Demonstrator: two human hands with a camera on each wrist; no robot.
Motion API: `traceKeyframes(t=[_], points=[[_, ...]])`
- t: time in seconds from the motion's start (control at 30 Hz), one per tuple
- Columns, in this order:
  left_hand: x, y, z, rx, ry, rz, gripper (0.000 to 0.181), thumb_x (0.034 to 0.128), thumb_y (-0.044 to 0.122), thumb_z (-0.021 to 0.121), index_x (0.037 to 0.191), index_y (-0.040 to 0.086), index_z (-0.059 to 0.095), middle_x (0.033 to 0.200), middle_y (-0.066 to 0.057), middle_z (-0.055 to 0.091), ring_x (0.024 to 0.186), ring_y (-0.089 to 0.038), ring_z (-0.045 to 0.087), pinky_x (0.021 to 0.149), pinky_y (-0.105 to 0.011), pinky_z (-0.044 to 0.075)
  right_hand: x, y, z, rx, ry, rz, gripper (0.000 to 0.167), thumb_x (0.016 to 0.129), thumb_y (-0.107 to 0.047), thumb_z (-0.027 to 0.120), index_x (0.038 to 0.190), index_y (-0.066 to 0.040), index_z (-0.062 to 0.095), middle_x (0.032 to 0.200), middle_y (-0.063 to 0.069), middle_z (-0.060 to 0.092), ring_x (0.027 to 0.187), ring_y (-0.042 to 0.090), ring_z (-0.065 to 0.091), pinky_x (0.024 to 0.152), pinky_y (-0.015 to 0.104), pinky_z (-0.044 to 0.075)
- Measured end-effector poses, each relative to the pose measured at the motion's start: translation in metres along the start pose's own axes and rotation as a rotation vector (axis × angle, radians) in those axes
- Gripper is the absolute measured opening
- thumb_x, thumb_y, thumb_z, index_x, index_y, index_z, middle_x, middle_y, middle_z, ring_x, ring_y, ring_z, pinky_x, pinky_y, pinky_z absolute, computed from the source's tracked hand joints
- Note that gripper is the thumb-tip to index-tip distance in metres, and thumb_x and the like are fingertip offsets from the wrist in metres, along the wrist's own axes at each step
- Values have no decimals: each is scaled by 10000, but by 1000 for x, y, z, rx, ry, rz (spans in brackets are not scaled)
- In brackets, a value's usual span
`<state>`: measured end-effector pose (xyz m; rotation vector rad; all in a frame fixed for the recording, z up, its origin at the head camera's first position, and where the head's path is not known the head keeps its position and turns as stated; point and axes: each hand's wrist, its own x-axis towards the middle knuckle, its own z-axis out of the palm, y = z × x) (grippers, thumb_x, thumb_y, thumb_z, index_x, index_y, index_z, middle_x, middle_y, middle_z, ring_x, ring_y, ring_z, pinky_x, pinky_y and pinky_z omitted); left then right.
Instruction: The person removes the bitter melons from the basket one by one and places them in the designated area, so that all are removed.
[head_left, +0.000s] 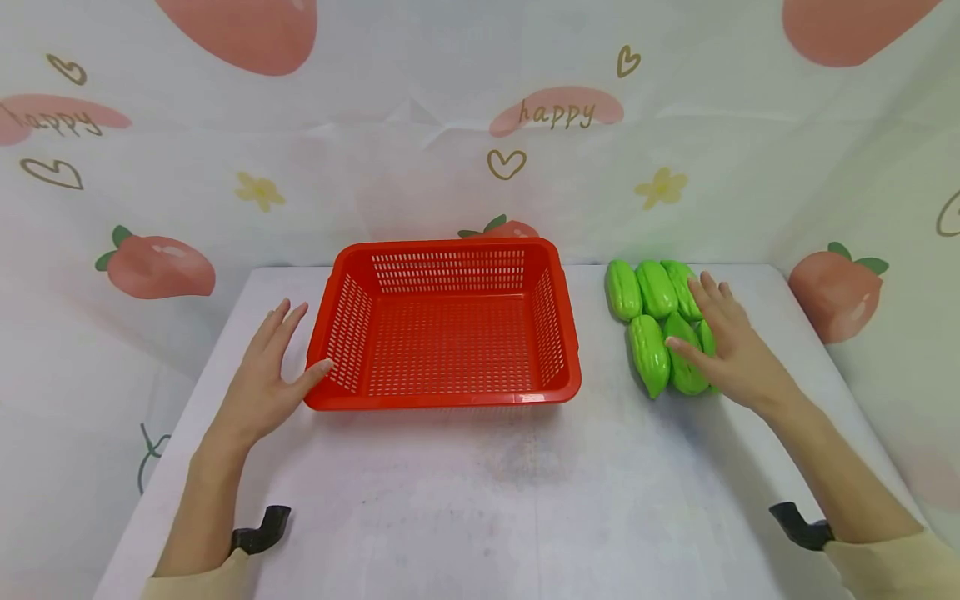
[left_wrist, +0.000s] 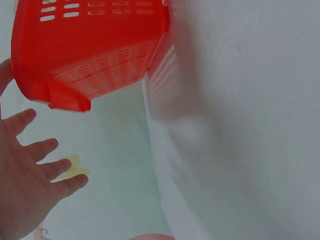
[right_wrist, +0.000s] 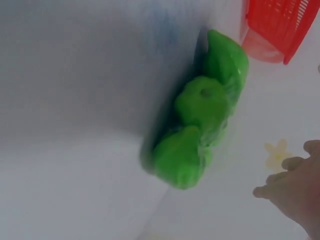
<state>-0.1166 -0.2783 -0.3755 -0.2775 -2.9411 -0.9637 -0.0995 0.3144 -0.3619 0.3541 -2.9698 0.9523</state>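
A red plastic basket [head_left: 442,400] with slotted sides stands on the table, and nothing lies in it. My left hand [head_left: 262,387] is at its left side, fingers spread, the thumb by the front left corner; whether it touches the rim I cannot tell. In the left wrist view the left hand [left_wrist: 30,175] shows straight, parted fingers beside the basket [left_wrist: 100,55]. Over the right part of several bright green, ridged, gourd-like vegetables [head_left: 648,354] hovers my right hand [head_left: 731,346], fingers extended, holding nothing. The right wrist view shows the green vegetables [right_wrist: 202,107] apart from the right hand [right_wrist: 295,187].
The white table [head_left: 450,508] runs forward to a hanging cloth [head_left: 420,183] printed with fruit, hearts and flowers, which also covers both sides. The green vegetables lie in two rows to the right of the basket. A black strap part [head_left: 262,531] sits at the left wrist.
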Motion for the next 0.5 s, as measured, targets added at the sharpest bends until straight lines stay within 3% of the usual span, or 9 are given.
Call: traceKeyframes(t=[0.1,0.27,0.5], points=[[-2,4,0,46,-21,1,854,922,391,682,1602,252,183,1656,-100,109,1501,-384,78,948,-783,296,3,-9,5,-14,-15,-37,871,950,-324,649,1608,-176,98,1654,149,12,1507,316,-104,1178,552,-82],[-3,15,0,116,-28,42,862,927,442,656,1604,217,173,1652,-121,118,1500,-398,71,972,-776,278,11,-23,12,-69,-52,-57,879,925,-369,662,1604,-160,145,1656,131,30,1506,360,-76,1162,614,-54],[2,28,1,220,-55,110,894,907,481,662,1604,206,174,1647,-156,110,1499,-417,43,1052,-738,224,19,-41,21,-222,-24,-144,919,892,-438,677,1604,-182,156,1655,124,63,1489,445,-19,1140,666,-29]])
